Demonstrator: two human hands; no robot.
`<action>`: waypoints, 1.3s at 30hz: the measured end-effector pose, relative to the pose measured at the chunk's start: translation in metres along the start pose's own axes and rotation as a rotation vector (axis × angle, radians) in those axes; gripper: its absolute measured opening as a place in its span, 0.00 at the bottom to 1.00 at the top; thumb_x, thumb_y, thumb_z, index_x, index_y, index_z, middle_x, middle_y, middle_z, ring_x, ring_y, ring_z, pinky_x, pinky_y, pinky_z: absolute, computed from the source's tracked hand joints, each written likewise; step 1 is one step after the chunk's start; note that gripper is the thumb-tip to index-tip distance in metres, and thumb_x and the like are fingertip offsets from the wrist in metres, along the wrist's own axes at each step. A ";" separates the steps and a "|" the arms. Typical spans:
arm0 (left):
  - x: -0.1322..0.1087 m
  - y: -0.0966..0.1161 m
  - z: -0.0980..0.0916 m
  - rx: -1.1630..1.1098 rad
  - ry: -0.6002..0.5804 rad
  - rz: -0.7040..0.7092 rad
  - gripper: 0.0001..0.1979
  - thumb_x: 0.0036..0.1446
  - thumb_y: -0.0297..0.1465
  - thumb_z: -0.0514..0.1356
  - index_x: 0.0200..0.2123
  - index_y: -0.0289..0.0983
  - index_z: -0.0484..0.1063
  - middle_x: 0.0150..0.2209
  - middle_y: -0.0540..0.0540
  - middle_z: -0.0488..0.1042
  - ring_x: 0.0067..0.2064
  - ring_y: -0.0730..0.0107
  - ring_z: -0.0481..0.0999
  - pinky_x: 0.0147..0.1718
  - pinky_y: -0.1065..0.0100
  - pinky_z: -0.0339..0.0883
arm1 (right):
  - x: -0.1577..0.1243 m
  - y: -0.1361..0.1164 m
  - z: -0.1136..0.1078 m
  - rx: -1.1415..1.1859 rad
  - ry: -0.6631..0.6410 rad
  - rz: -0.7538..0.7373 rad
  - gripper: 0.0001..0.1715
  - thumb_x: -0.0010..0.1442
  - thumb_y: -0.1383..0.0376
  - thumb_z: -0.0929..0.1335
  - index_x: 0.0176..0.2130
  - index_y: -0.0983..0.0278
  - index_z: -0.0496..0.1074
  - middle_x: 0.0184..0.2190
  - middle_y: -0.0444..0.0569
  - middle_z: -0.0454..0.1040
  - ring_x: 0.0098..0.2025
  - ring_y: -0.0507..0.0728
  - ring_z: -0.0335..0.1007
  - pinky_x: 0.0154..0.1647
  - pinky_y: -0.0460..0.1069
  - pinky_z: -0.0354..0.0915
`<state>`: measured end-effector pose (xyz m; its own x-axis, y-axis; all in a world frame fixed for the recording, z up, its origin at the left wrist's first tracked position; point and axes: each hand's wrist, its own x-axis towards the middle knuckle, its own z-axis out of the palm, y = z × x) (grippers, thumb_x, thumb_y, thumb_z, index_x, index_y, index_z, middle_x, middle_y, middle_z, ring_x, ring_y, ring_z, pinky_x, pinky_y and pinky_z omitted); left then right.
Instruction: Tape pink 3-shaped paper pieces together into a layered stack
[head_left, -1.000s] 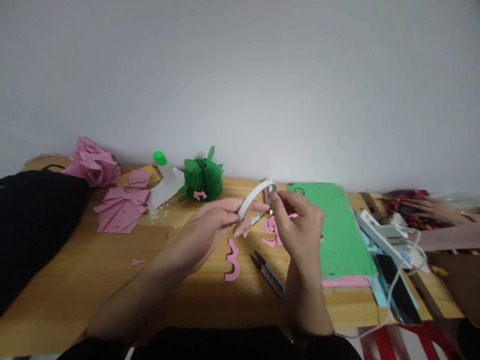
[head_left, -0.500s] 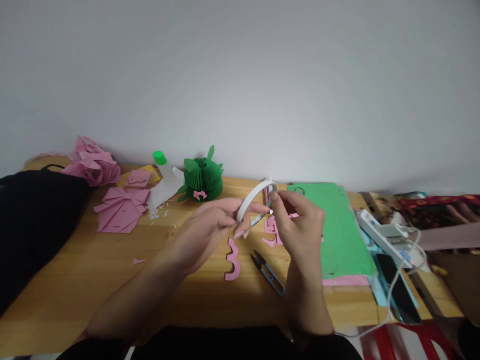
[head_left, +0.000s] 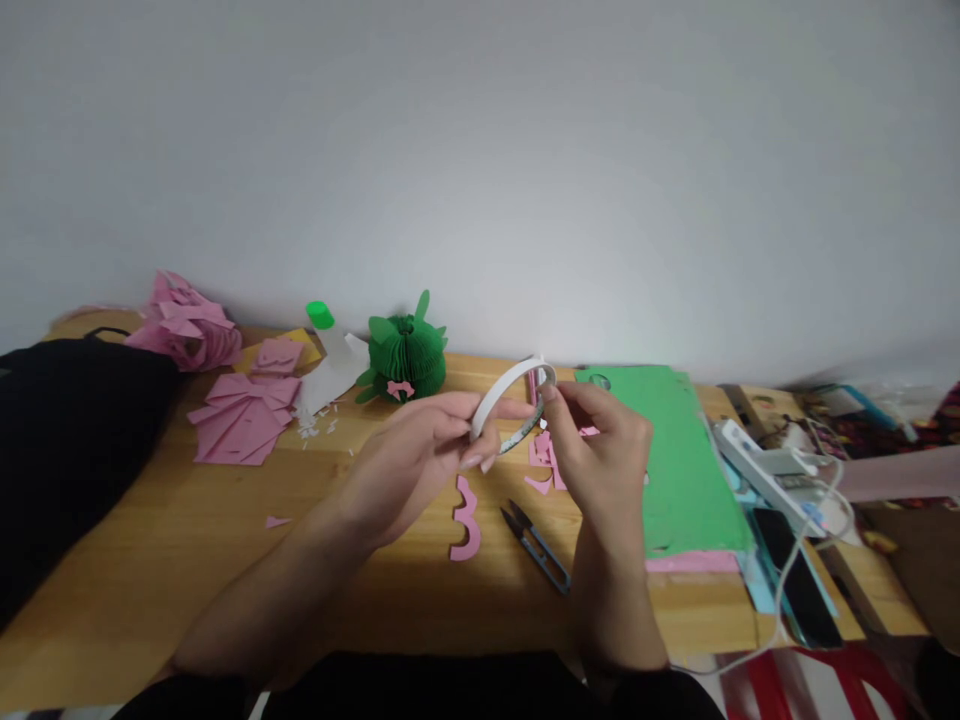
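Above the desk, a thin white ring (head_left: 504,386), which looks like a roll of double-sided tape with a printed inner core, is held between both hands. My left hand (head_left: 431,440) grips its left side, with fingers reaching through and under it. At its right edge, my right hand (head_left: 596,425) pinches the tape between thumb and forefinger. On the wood below lies a pink paper shape (head_left: 466,520) with wavy edges like a 3. Beside it are thread snips (head_left: 536,545), blades pointing away. Pink paper scraps (head_left: 541,455) are partly hidden behind my right hand.
A green honeycomb paper ball (head_left: 407,358) with leaves stands behind my left hand. Folded pink paper (head_left: 246,415), a glue bottle with a green cap (head_left: 320,315) and a black bag (head_left: 82,430) are left. Green sheets (head_left: 675,460), a power strip (head_left: 765,475) and a phone (head_left: 795,575) lie right.
The tape roll has tilted slightly, showing more of its printed inner side. My hands have barely moved. At the far right, patterned fabric has shifted out toward the edge.
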<state>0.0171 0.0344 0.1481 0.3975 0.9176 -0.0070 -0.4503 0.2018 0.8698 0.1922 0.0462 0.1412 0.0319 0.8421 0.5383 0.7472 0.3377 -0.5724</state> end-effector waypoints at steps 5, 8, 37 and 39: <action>-0.001 0.001 -0.001 -0.007 -0.012 0.005 0.18 0.54 0.28 0.50 0.39 0.34 0.79 0.19 0.53 0.57 0.27 0.70 0.59 0.35 0.65 0.59 | 0.001 0.001 0.000 0.000 -0.015 -0.002 0.14 0.63 0.63 0.67 0.29 0.66 0.77 0.20 0.43 0.72 0.22 0.49 0.64 0.25 0.46 0.58; -0.002 0.000 -0.003 -0.016 -0.018 -0.008 0.18 0.55 0.28 0.50 0.40 0.35 0.80 0.20 0.52 0.56 0.27 0.71 0.59 0.32 0.67 0.58 | 0.001 0.001 0.000 -0.003 -0.013 -0.002 0.13 0.63 0.63 0.67 0.29 0.66 0.77 0.20 0.43 0.72 0.21 0.49 0.63 0.24 0.46 0.58; 0.000 -0.002 -0.005 -0.019 -0.072 0.007 0.19 0.55 0.27 0.52 0.44 0.37 0.80 0.21 0.52 0.59 0.29 0.70 0.61 0.36 0.65 0.57 | 0.000 0.003 -0.001 -0.039 -0.007 0.025 0.14 0.63 0.62 0.67 0.28 0.65 0.77 0.20 0.44 0.72 0.21 0.49 0.62 0.24 0.46 0.57; -0.001 -0.002 -0.005 -0.024 -0.081 0.007 0.20 0.53 0.26 0.52 0.44 0.37 0.80 0.21 0.52 0.59 0.29 0.71 0.60 0.36 0.65 0.56 | 0.001 0.002 -0.001 -0.039 0.000 0.022 0.14 0.63 0.62 0.67 0.28 0.65 0.77 0.20 0.43 0.72 0.21 0.49 0.63 0.24 0.46 0.57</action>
<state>0.0142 0.0348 0.1438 0.4574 0.8884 0.0396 -0.4718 0.2047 0.8576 0.1946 0.0470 0.1409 0.0484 0.8491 0.5261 0.7715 0.3027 -0.5595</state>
